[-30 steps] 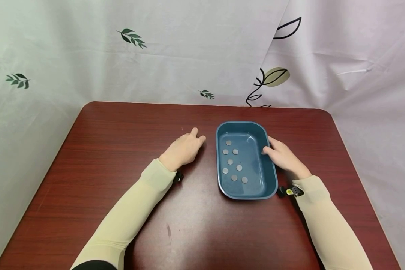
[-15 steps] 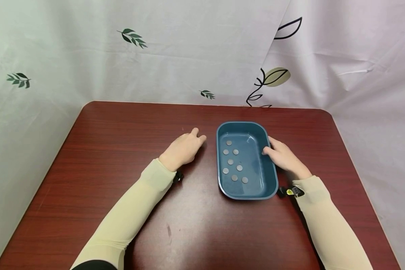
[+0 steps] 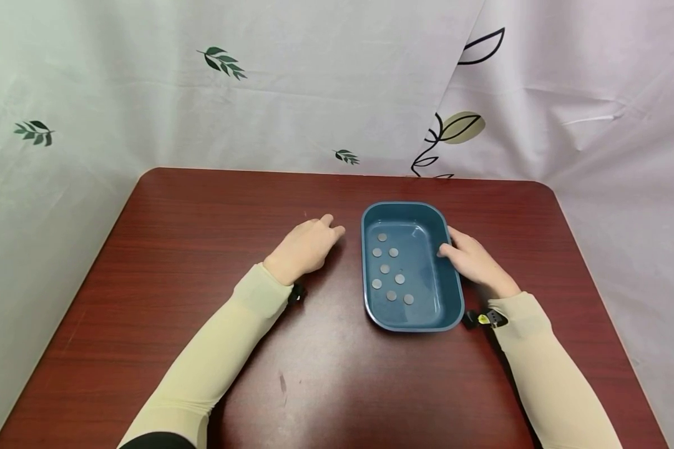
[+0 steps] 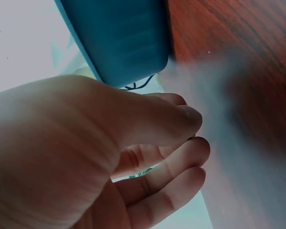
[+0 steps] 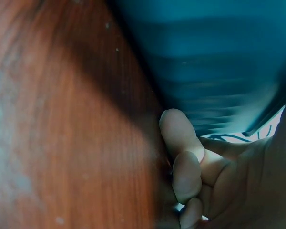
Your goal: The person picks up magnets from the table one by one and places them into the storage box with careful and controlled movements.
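A blue plastic storage box (image 3: 424, 268) with rounded corners sits on the table, right of centre. Several small round silver coins (image 3: 400, 279) lie flat inside it, mostly along its left side. My right hand (image 3: 479, 265) grips the box's right wall, thumb over the rim and fingers outside; the right wrist view shows curled fingertips (image 5: 181, 131) low beside that wall. My left hand (image 3: 305, 248) is just left of the box, apart from it. In the left wrist view its thumb nears the bent fingers (image 4: 193, 150); whether something small is pinched there is unclear.
The reddish-brown wooden table (image 3: 191, 237) has rounded back corners. A white cloth (image 3: 292, 93) with leaf prints hangs behind it and along both sides. Black camera straps (image 3: 485, 319) circle the wrists over pale sleeves (image 3: 550, 368).
The left hand's raised finger has dipped slightly. The right hand, the box and the coins keep their places; the whole head view has shifted a few pixels.
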`<state>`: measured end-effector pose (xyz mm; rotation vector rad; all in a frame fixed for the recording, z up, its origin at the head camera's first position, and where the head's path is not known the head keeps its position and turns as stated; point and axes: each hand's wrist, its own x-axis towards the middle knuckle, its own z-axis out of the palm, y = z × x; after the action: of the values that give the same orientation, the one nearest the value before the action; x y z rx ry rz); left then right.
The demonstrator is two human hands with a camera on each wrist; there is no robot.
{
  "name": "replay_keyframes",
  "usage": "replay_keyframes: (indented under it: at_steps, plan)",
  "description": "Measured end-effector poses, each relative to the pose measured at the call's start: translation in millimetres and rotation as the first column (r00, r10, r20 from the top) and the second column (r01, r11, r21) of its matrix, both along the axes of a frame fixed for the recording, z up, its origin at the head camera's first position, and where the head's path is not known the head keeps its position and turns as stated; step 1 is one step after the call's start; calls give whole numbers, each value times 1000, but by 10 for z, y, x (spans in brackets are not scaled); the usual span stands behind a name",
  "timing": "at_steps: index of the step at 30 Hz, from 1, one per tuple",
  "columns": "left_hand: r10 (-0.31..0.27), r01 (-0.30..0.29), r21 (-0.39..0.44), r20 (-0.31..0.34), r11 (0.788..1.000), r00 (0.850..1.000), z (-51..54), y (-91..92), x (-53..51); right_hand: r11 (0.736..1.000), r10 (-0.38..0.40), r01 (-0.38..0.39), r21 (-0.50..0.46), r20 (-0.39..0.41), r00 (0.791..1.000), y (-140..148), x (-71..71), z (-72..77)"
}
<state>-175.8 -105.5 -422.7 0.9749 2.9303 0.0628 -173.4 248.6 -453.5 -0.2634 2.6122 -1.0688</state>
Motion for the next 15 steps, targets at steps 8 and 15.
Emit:
replay_keyframes:
  at_steps: [8, 15]
  plan:
    - [-9, 9, 14, -6, 1000, 1000, 50, 16, 8, 1000, -3, 3, 7, -5, 1000, 12, -5, 0]
    - [-31, 32, 65, -26, 997, 999, 68, -17, 18, 1000, 0, 0, -2, 3, 1000, 5, -8, -1]
